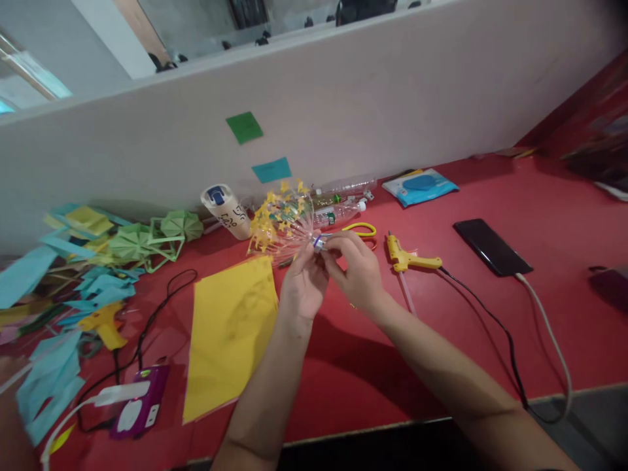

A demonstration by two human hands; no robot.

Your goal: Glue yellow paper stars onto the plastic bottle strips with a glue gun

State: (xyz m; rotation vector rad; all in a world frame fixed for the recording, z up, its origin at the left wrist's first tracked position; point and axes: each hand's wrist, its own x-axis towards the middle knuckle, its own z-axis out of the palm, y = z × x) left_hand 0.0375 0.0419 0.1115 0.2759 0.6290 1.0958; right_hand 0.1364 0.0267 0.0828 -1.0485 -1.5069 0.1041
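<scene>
A flower spray cut from a clear plastic bottle (294, 232) fans out to the left, with small yellow paper flowers (282, 209) at the tips of its strips. Its neck, with a white and purple ring, lies between my hands. My left hand (305, 288) is closed around the neck from below. On the same neck, the fingertips of my right hand (357, 269) are pinched from the right. Just behind my hands are scissors with yellow and red handles (363, 229), partly hidden. A yellow glue gun (409, 256) lies to the right of my right hand.
Yellow paper sheets (230, 333) lie left of my forearm. Bottles (338, 212), a white cup (228, 212) and a blue wipes pack (420, 186) line the wall. A phone (493, 247), a second glue gun (105, 324), a purple power strip (142, 402) and paper crafts (132, 242) surround the work.
</scene>
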